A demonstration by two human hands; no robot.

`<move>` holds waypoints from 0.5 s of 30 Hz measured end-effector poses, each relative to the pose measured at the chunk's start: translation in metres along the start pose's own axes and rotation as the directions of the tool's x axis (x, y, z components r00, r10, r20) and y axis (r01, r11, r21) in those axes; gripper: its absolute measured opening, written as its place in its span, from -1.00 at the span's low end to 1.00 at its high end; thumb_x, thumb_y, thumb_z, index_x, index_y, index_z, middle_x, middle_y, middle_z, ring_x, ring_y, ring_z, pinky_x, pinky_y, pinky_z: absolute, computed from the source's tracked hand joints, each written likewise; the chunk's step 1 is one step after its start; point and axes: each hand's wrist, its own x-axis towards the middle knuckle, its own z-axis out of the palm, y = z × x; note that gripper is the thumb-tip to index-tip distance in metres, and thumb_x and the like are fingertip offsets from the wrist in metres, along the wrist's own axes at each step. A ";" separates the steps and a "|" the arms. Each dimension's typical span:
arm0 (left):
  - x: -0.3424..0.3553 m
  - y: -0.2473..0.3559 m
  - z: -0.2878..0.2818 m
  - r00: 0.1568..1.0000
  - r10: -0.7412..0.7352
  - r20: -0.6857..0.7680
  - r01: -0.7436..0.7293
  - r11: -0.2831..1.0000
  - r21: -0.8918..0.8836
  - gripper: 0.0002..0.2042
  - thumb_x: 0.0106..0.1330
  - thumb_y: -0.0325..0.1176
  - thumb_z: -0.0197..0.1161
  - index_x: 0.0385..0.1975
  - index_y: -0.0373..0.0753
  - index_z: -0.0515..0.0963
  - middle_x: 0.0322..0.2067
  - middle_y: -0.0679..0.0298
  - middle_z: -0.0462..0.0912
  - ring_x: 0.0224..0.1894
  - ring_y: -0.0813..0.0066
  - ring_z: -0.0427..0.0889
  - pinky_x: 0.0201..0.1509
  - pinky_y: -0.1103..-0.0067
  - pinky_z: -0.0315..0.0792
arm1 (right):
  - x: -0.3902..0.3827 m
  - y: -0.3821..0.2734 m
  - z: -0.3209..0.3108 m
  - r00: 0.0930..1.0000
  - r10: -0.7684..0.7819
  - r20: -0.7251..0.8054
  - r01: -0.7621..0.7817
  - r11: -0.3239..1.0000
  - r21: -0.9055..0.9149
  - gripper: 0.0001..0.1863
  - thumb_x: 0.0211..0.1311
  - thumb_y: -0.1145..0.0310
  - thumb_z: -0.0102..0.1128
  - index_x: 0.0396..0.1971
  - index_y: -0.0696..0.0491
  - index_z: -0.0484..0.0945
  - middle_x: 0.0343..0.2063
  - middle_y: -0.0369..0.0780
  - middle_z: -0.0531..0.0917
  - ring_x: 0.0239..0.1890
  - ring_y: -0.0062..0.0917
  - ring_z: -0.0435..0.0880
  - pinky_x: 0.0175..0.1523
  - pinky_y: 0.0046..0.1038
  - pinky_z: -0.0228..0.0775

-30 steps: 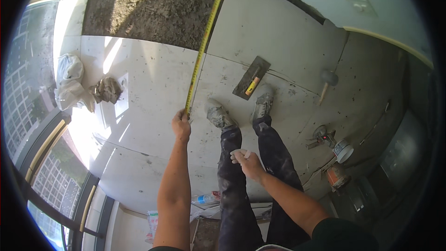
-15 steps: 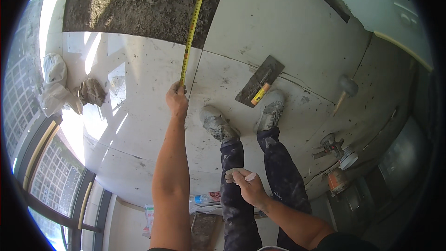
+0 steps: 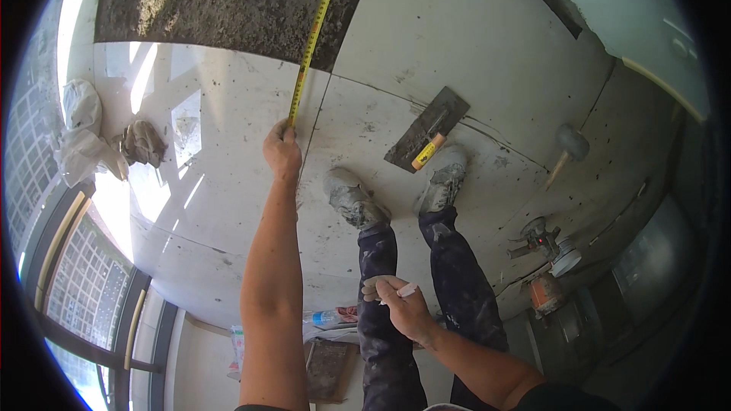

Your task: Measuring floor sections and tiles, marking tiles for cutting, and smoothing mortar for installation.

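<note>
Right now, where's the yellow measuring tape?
In the head view, the yellow measuring tape stretches from the person's left hand to the top edge, crossing over the rough brown patch, left of the trowel.

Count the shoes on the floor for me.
2. The left shoe is below and to the right of the left hand; the right shoe is beside the trowel. The dim right edge could hide others.

Strong daylight comes from the windows (image 3: 90,278) at eight o'clock and makes white glare on the floor (image 3: 228,160) near nine o'clock, while the side toward four o'clock lies in dim shadow, and straight edges bend toward the black round rim, where details look soft.
</note>
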 end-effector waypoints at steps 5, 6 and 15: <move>-0.004 0.020 0.007 0.988 0.094 -0.126 -0.073 0.983 0.167 -0.76 0.22 -0.39 0.16 -0.17 -0.24 0.68 -0.21 0.08 0.70 -0.13 0.14 0.66 0.00 0.41 0.48 | -0.002 -0.009 -0.006 0.999 -0.009 -0.038 0.009 1.000 0.006 -0.66 0.50 0.29 -0.07 -0.11 0.28 0.56 -0.25 -0.13 0.67 -0.19 -0.48 0.66 0.05 -0.41 0.48; -0.002 0.023 0.007 0.985 0.098 -0.140 -0.070 0.979 0.192 -0.76 0.22 -0.39 0.17 -0.17 -0.21 0.69 -0.20 0.10 0.69 -0.12 0.15 0.66 0.00 0.41 0.48 | -0.003 -0.009 -0.004 1.000 0.009 -0.026 -0.009 1.000 0.001 -0.66 0.50 0.29 -0.07 -0.11 0.28 0.56 -0.25 -0.13 0.67 -0.19 -0.48 0.66 0.05 -0.41 0.48; 0.004 0.025 0.003 0.980 0.100 -0.174 -0.041 0.949 0.312 -0.81 0.21 -0.39 0.18 -0.24 -0.14 0.70 -0.22 0.22 0.67 -0.14 0.19 0.63 -0.03 0.38 0.48 | -0.002 -0.014 0.003 0.999 0.014 -0.033 -0.014 1.000 0.014 -0.65 0.50 0.28 -0.09 -0.11 0.27 0.56 -0.23 -0.11 0.67 -0.18 -0.45 0.65 0.05 -0.39 0.47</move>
